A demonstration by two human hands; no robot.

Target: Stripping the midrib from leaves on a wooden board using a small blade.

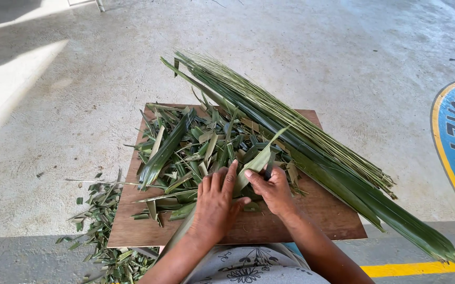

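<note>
Fingers of left hand (216, 202) press flat on a palm leaf strip (257, 160); right hand (273, 189) fingers pinch it above wooden board (269, 229).

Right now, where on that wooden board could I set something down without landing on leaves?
The board is bare at its near right corner, between the right hand and the long leaf bundle, and along its near edge left of the left hand. The middle is crowded with leaf scraps; more trimmings litter the floor at left.
</note>
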